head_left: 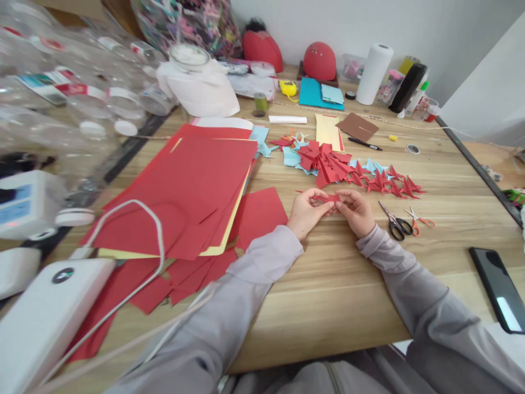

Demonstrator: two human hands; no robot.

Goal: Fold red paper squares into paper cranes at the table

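Note:
Both hands meet over the middle of the table around a small folded piece of red paper [333, 198]. My left hand [308, 210] pinches its left end between thumb and fingers. On the other end, my right hand [356, 210] is closed with thumb and fingertips. The fingers cover much of the piece, so its full shape is hidden. Just beyond the hands lies a heap of folded red paper pieces [324, 161], with red paper cranes [381, 182] trailing off to the right. Light blue folded pieces [291, 157] lie among them.
Left of my hands lies a stack of red paper sheets [197, 180]. Black scissors [397, 225] and orange scissors [417, 221] lie to the right, a phone [498, 287] farther out. A power bank [53, 323] with a white cable stands front left. Plastic bottles [82, 93] crowd the far left.

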